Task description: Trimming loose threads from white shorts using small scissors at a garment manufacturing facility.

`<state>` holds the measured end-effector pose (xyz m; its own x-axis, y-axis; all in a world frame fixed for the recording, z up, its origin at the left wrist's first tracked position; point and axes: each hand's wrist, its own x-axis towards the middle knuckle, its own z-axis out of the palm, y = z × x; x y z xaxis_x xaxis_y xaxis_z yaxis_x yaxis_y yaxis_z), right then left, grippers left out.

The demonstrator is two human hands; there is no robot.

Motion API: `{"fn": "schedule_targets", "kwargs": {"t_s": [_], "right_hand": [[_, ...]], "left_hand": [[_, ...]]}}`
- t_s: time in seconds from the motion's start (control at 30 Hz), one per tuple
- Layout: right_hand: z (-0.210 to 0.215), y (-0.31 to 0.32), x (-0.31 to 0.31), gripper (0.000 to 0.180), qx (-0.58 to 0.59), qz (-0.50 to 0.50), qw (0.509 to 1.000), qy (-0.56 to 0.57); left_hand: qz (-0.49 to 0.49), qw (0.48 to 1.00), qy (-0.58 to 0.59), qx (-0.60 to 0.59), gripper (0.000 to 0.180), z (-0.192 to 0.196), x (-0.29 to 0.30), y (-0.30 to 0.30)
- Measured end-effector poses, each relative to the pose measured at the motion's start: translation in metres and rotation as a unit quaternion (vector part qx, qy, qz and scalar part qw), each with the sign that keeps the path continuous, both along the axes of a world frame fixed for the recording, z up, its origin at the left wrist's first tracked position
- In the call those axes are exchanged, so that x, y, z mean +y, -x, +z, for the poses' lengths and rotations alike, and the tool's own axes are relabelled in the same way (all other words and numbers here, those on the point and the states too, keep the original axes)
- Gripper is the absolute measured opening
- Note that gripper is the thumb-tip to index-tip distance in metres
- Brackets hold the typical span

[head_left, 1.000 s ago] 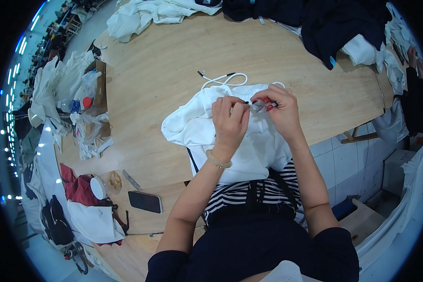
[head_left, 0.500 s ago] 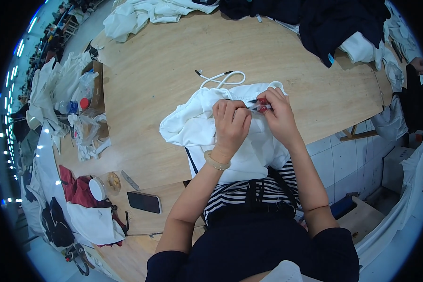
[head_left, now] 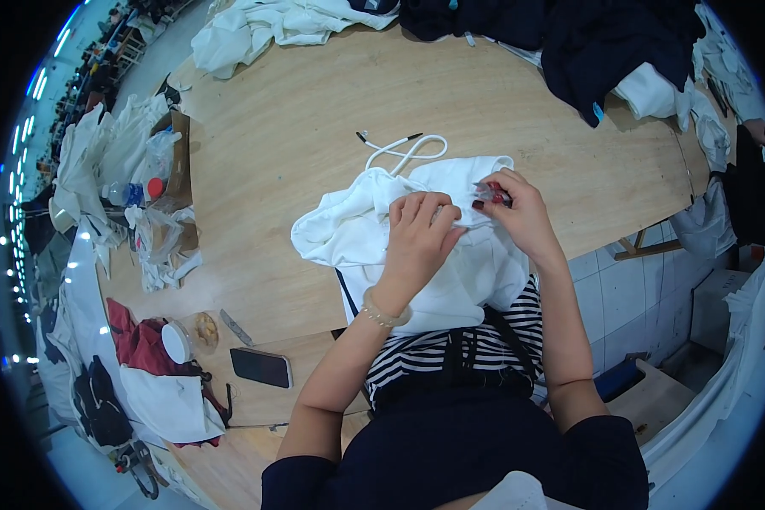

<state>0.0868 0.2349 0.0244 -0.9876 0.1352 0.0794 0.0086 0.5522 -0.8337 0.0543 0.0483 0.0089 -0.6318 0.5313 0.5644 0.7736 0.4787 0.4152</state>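
A white garment (head_left: 340, 221) with a thick white drawcord (head_left: 416, 148) lies bunched in front of me, its lower part reaching my lap. The cord has dark tips and rests on the table beyond the cloth. My left hand (head_left: 421, 225) is closed on the garment, its fingers curled into the fabric. In my right hand (head_left: 518, 212) is a small pair of red-handled thread snips (head_left: 499, 195), held between thumb and fingers. Their metal tip points left, just above the cloth and apart from my left hand.
The wooden table (head_left: 272, 127) carries a phone (head_left: 261, 367), a grey blade-like tool (head_left: 235, 327) and a round white-lidded jar (head_left: 177, 341) at left. A cardboard box (head_left: 181, 161) stands farther back. Dark garments (head_left: 569, 51) and white cloth pile along the far edge. Another person's hand shows at far right.
My right hand with the snips has drawn away to the right from my left hand. My left hand has shifted slightly, still on the garment.
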Motion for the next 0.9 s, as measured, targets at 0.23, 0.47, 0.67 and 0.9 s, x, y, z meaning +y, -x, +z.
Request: {"fn": "schedule_targets", "kwargs": {"t_s": [0.23,0.47,0.67,0.9], "right_hand": [[0.007,-0.006,0.004,0.022,-0.008,0.036,0.986,0.165],[-0.001,-0.005,0.021,0.026,0.045,-0.076,0.974,0.209],[-0.031,0.001,0.016,0.027,0.029,-0.08,0.994,0.074],[-0.017,0.001,0.013,0.026,0.026,-0.065,0.995,0.073]], "left_hand": [[0.07,0.993,0.086,-0.047,0.041,0.027,-0.059,0.059],[0.158,0.987,-0.013,0.028,0.028,0.005,-0.071,0.047],[0.093,0.987,0.093,-0.093,0.029,-0.002,-0.066,0.023],[-0.028,0.989,-0.005,-0.144,0.039,0.044,-0.057,0.02]]}}
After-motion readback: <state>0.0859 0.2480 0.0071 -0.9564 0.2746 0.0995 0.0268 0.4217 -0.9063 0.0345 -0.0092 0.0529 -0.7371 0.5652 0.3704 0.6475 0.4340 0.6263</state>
